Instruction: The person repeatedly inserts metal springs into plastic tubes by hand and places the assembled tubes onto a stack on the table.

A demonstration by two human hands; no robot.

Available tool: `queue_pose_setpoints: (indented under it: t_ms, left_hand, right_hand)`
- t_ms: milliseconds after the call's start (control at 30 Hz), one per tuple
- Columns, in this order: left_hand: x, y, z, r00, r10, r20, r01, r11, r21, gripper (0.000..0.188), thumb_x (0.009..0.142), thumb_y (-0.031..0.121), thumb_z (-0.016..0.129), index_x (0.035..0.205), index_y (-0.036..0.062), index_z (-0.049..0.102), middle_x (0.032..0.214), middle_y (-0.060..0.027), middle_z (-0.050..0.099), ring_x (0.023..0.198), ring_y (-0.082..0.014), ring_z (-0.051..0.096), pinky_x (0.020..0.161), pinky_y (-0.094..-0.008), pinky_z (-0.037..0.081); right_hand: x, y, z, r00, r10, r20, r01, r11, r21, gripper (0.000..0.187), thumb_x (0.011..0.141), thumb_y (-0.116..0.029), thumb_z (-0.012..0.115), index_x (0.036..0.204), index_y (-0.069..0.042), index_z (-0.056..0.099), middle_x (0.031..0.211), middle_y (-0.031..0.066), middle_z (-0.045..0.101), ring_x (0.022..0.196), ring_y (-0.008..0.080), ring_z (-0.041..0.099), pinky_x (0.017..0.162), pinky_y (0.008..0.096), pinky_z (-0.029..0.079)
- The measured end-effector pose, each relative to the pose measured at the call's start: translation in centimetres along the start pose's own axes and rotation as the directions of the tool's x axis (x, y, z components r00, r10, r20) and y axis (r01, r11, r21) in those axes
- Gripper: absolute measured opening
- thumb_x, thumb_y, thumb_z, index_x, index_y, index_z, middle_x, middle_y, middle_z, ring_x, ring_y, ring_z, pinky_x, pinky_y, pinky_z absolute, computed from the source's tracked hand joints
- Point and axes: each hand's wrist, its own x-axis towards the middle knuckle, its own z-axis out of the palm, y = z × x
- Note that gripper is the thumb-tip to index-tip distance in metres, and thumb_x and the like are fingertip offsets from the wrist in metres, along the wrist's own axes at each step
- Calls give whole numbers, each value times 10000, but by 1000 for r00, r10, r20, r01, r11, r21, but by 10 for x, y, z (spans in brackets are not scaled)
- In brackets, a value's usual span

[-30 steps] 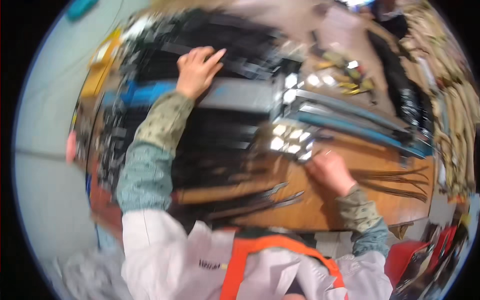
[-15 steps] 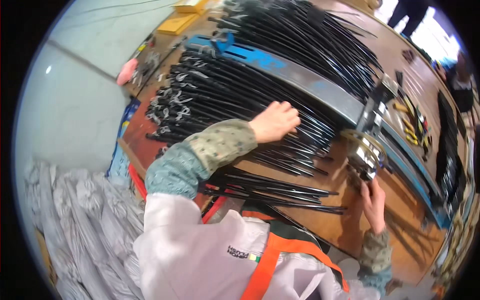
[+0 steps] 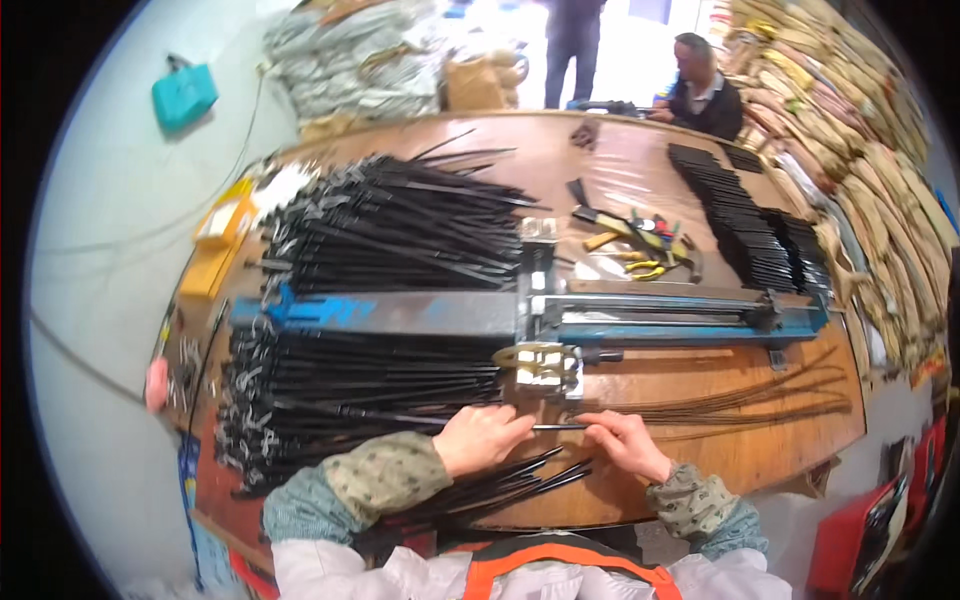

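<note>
In front of me a slim black rod point(image 3: 558, 427) spans the gap between my two hands. My left hand point(image 3: 485, 438) is closed around it, just beside the near pile of long black rods point(image 3: 400, 365). The fingers of my right hand point(image 3: 628, 443) pinch its right end. Just beyond my hands stands a bench device with a brass-coloured wheel point(image 3: 535, 355), fixed to a long blue and grey metal rail point(image 3: 420, 312). Thin brown wires point(image 3: 740, 405) fan out on the table to the right of my right hand. A few loose black rods point(image 3: 520, 480) lie nearer my body.
Another pile of black rods point(image 3: 400, 225) lies beyond the rail. Pliers and other hand tools point(image 3: 645, 250) are scattered right of it. Black strips point(image 3: 740, 220) are stacked far right. A yellow box point(image 3: 215, 240) is at the left edge. A person point(image 3: 705, 95) sits beyond the table.
My view has swung up and levelled. My left hand has moved from above the near pile to beside my right hand, and the black rod now shows between them.
</note>
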Motion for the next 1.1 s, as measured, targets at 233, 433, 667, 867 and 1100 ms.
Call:
queue_pose_setpoints:
  t_ms: [233, 433, 667, 867, 1100]
  left_hand:
    - [30, 45, -37, 972, -41, 230, 42, 999, 3, 253, 971, 252, 661, 1154, 78, 665, 841, -148, 661, 715, -352, 688, 581, -463, 559]
    - [132, 65, -104, 975, 193, 109, -214, 949, 232, 367, 903, 124, 665, 1269, 116, 629, 808, -80, 570, 703, -261, 666, 548, -422, 545]
    - [218, 45, -60, 939, 327, 109, -344, 905, 250, 398, 958, 85, 634, 1355, 117, 631, 793, -98, 556, 728, -324, 634, 605, -441, 519]
    - [234, 69, -33, 913, 332, 236, -363, 926, 104, 408, 952, 64, 614, 1359, 89, 603, 818, -124, 577, 776, -339, 649, 647, -454, 523]
    - [215, 53, -41, 930, 264, 257, -308, 940, 150, 449, 933, 88, 634, 1378, 133, 601, 814, -98, 587, 740, -322, 651, 606, -449, 531]
  right_hand:
    - [-11, -13, -25, 820, -572, 9, 495, 702, -512, 476, 879, -55, 751, 1339, -22, 633, 1115, 133, 695, 1033, 362, 663, 880, 446, 578]
    - [-45, 78, -140, 760, -389, -520, -31, 778, -627, 500, 866, -96, 792, 1345, -58, 655, 1003, 174, 713, 894, 343, 713, 725, 432, 571]
    - [-17, 90, -221, 742, -457, -491, 49, 767, -639, 547, 907, -325, 783, 1387, -111, 631, 990, 168, 720, 903, 332, 715, 752, 410, 579]
    - [-36, 95, -229, 747, -529, -404, 84, 677, -731, 464, 937, -374, 755, 1328, -135, 679, 981, 101, 766, 765, 200, 735, 665, 334, 602]
    - [-12, 36, -176, 654, -696, -298, 319, 610, -725, 375, 846, -171, 810, 1202, -91, 724, 949, 91, 753, 827, 271, 734, 705, 395, 603]
